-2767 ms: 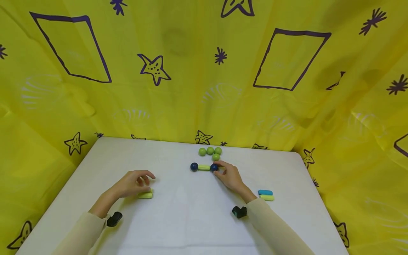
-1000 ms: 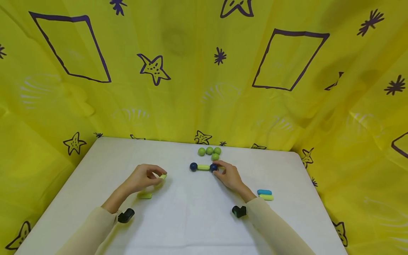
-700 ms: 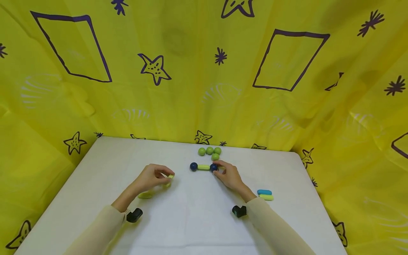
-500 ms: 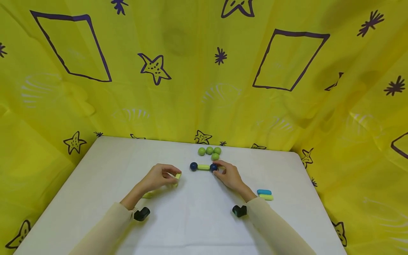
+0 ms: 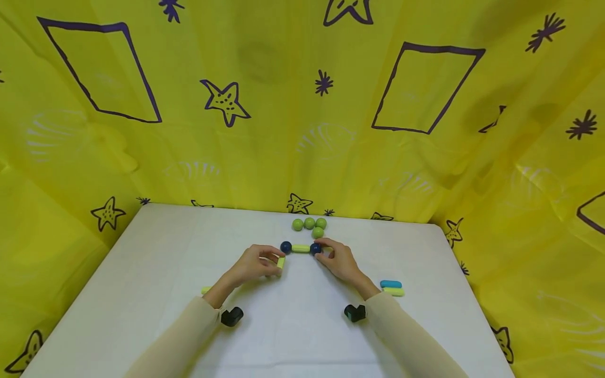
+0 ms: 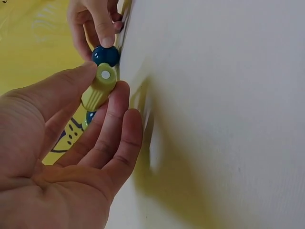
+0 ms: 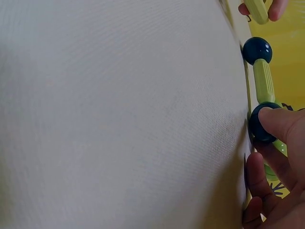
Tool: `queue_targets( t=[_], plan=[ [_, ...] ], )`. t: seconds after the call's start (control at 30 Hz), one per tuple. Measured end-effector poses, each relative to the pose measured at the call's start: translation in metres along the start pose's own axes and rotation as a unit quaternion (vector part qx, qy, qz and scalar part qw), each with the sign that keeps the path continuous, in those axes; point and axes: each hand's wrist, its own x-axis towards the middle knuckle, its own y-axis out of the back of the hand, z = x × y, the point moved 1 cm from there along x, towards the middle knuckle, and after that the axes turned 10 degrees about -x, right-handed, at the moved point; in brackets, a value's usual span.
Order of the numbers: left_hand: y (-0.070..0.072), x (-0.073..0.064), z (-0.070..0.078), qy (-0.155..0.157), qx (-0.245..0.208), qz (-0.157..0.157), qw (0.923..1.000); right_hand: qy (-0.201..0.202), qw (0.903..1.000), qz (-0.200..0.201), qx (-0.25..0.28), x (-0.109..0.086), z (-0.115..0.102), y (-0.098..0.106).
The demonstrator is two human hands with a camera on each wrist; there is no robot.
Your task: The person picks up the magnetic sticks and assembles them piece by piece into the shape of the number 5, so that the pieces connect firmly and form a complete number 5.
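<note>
My left hand [image 5: 253, 264] pinches a yellow-green magnetic rod [image 5: 281, 263] between thumb and fingers. A silvery disc shows on the rod's end in the left wrist view. Just beyond it on the white table lies a dark blue ball [image 5: 285, 247], joined by another yellow-green rod [image 5: 300, 248] to a second dark blue ball [image 5: 315, 249]. Thumb and fingertips of my right hand [image 5: 341, 261] grip this second ball. Behind those fingers, a light green piece [image 7: 281, 147] is partly hidden in the right wrist view.
Several green balls [image 5: 309, 223] sit together at the back of the table [image 5: 189, 226]. A blue rod [image 5: 390, 284] and a yellow-green rod [image 5: 393, 291] lie at the right. Another yellow-green piece [image 5: 205, 290] is partly covered by the left forearm. A yellow patterned curtain [image 5: 264, 157] surrounds the table.
My left hand has picked up one yellow-green rod from the left, carried it rightward and turned it from lying lengthwise to steep, close to the left blue ball. The right hand keeps its place.
</note>
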Motion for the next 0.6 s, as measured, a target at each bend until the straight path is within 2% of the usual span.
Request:
queue_targets(
  t=[0.3, 0.6],
  plan=[
    [-0.008, 0.002, 0.001, -0.005, 0.023, 0.026, 0.9994, 0.020, 0.9997, 0.011, -0.003, 0.000, -0.001, 0.001],
    [-0.014, 0.013, 0.003, 0.001, 0.047, 0.048, 0.9977, 0.014, 0.9999, 0.007, 0.006, -0.001, 0.001, 0.001]
  ],
)
